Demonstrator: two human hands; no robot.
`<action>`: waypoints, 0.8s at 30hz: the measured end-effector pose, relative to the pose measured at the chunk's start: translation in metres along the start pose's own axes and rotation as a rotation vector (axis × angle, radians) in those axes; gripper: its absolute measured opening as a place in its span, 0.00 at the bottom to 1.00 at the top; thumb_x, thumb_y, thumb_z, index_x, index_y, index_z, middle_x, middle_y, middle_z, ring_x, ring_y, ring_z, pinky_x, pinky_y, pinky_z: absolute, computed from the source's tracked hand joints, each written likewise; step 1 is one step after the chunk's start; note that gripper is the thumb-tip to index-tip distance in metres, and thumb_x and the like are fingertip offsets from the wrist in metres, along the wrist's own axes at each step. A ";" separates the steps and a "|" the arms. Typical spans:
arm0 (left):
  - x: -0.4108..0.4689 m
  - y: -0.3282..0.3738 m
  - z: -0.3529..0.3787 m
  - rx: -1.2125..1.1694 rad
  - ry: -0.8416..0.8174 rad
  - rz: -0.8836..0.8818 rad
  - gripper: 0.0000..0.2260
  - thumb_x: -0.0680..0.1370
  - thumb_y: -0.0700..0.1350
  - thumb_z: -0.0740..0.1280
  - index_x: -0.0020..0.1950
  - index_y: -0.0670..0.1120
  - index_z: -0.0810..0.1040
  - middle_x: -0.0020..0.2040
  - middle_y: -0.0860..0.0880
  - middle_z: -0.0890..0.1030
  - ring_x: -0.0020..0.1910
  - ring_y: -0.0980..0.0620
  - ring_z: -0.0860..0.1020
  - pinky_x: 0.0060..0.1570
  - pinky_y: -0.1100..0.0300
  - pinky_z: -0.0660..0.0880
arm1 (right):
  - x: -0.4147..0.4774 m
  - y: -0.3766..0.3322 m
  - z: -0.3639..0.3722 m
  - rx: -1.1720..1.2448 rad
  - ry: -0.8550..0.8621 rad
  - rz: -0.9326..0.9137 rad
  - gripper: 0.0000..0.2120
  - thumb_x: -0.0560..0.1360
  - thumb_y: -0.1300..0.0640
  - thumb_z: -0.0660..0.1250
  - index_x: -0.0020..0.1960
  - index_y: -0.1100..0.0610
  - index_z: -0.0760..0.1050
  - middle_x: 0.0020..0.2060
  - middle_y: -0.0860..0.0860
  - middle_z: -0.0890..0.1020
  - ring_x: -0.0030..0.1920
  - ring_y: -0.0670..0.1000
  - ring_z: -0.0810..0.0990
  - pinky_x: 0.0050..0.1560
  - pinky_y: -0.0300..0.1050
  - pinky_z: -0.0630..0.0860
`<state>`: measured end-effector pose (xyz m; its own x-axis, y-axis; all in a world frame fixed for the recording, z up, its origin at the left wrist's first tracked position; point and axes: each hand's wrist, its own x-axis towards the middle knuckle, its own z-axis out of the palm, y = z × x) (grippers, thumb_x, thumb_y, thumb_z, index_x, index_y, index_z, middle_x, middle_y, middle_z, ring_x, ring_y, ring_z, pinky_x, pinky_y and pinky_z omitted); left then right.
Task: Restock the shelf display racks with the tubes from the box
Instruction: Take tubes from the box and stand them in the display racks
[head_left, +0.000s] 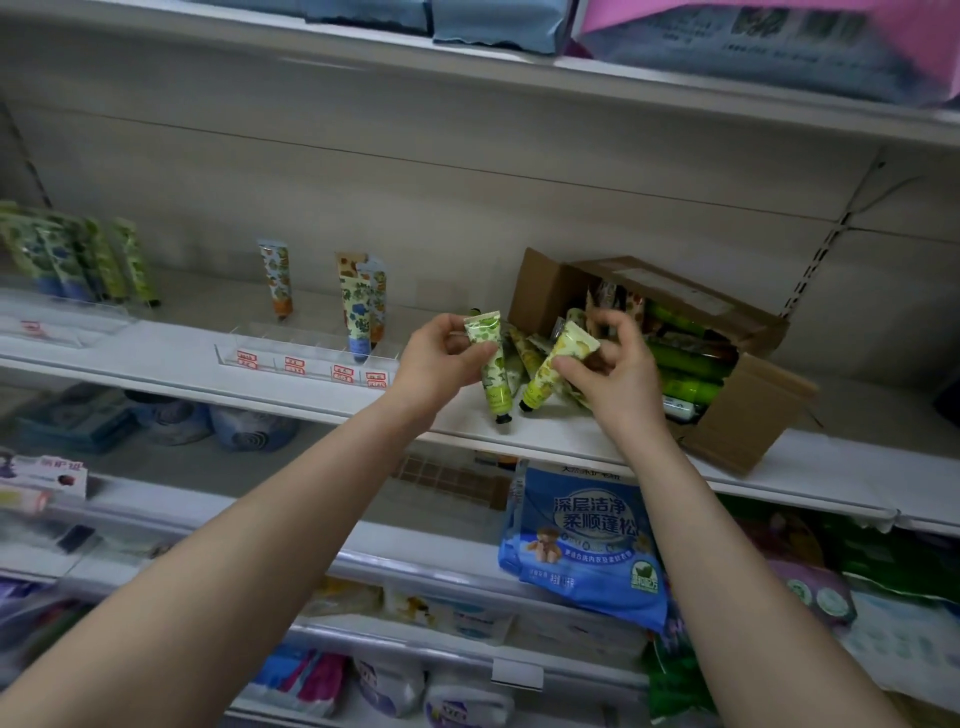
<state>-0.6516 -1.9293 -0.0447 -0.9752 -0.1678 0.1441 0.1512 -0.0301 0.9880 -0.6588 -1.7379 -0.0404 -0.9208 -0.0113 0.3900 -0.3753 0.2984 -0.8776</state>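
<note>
Dimly, jumbled tubes (685, 359) inside box (750, 415)

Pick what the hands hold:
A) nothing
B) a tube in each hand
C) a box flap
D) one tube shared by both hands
B: the left hand grips a green tube and the right hand pinches a yellow tube, in front of the box.
</note>
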 end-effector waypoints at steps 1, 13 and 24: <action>-0.002 0.001 -0.002 -0.001 0.006 0.001 0.06 0.77 0.36 0.69 0.50 0.46 0.75 0.43 0.47 0.81 0.47 0.47 0.82 0.51 0.51 0.80 | 0.001 -0.003 0.003 0.037 -0.010 0.006 0.20 0.71 0.61 0.74 0.59 0.47 0.72 0.45 0.44 0.84 0.45 0.41 0.83 0.46 0.39 0.80; -0.037 0.015 -0.054 -0.060 0.067 0.010 0.09 0.81 0.39 0.62 0.61 0.43 0.71 0.51 0.45 0.78 0.47 0.46 0.82 0.49 0.44 0.81 | -0.002 -0.043 0.061 0.236 -0.227 -0.027 0.06 0.77 0.61 0.68 0.53 0.56 0.80 0.40 0.48 0.85 0.41 0.44 0.83 0.42 0.39 0.80; -0.055 0.035 -0.187 -0.085 0.236 0.034 0.04 0.78 0.37 0.67 0.50 0.44 0.77 0.43 0.45 0.79 0.40 0.50 0.79 0.45 0.53 0.81 | -0.009 -0.095 0.182 0.246 -0.347 -0.063 0.06 0.74 0.60 0.72 0.46 0.50 0.83 0.39 0.50 0.85 0.40 0.49 0.83 0.46 0.47 0.82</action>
<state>-0.5626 -2.1049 -0.0285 -0.9061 -0.3952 0.1511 0.2064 -0.1011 0.9732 -0.6340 -1.9402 -0.0111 -0.8608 -0.3553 0.3645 -0.4071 0.0507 -0.9120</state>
